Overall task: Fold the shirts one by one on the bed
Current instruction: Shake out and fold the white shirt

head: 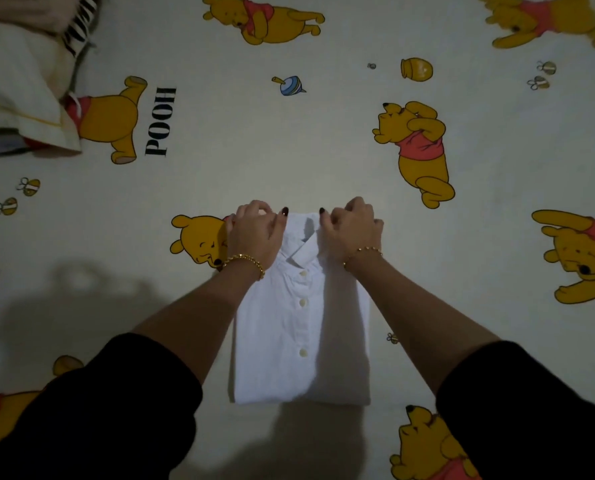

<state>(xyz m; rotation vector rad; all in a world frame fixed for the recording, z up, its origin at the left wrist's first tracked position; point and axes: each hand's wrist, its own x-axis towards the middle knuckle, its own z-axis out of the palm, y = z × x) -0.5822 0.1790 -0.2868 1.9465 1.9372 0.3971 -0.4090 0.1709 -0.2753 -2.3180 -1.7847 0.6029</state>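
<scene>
A white buttoned shirt (299,337) lies folded into a narrow rectangle on the bed, collar at the far end, several buttons facing up. My left hand (254,233) grips the far left corner beside the collar, fingers curled over the shoulder edge. My right hand (353,226) grips the far right corner the same way. Both thumbs point in toward the collar. Each wrist wears a gold bracelet, and the forearms end in black sleeves.
The bed sheet (254,143) is pale with a yellow bear print. A heap of clothes and a cream pillowcase (15,98) sits at the far left edge.
</scene>
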